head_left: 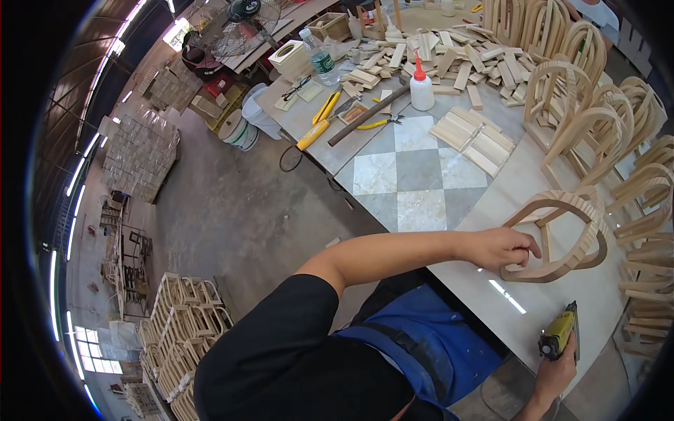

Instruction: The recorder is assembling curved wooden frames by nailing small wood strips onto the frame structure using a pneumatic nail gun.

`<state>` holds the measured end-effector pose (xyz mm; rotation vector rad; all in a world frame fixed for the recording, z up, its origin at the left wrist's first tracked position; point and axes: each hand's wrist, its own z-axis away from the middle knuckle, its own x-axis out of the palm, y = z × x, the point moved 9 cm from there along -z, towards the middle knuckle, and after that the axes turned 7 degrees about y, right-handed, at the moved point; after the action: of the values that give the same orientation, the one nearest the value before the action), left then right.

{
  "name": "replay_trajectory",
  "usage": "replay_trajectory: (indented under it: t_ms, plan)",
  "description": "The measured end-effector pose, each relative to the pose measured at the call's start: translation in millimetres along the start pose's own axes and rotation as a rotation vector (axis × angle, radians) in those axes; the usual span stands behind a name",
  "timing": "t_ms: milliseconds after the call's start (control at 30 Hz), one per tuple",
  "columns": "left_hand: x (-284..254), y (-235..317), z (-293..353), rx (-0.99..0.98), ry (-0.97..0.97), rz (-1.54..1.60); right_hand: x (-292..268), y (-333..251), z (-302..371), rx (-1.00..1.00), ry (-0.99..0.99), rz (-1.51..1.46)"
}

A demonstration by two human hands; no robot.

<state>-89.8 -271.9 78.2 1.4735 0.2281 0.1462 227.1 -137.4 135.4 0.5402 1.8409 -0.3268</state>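
Observation:
My left hand (500,249) reaches across the table, its fingers curled over the near left edge of an arched wooden frame (599,228). The frame is made of pale bent-wood loops joined by crosspieces, and it lies on its side on the table. Part of the grip is hidden behind the back of the hand. At the table's near right edge, my right hand (559,372) is wrapped round a yellow and black nail gun (559,334). The nail gun is apart from the frame.
Several more arched frames (558,81) crowd the table's right side. Wood slats (449,59) are heaped at the back. Closer stand a white glue bottle (421,92), joined slats (474,139), yellow-handled pliers (382,123) and a dark bar (365,118). Stacked frames (184,323) rise from the floor at left.

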Motion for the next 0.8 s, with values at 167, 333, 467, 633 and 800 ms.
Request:
replay_trajectory:
  t_ms: [167,333,467,633,800]
  plan:
    - [2.4,22.4,-56.8,0.039,-0.009,-0.077,15.6,16.4,-4.4,0.155,0.005,-0.081]
    - [-32.6,4.4,-120.4,0.217,0.023,-0.154,62.2,8.2,-82.3,-0.023,0.132,-0.046]
    - [36.6,11.1,-198.7,0.006,0.044,-0.165,86.4,85.6,-70.4,0.044,0.234,0.035]
    - [89.9,7.2,-243.4,-0.095,-0.053,-0.304,91.7,131.0,-59.2,0.100,0.269,0.099]
    - [118.8,-0.9,-270.6,-0.124,-0.028,-0.346,96.4,156.7,-52.7,0.091,0.296,0.113]
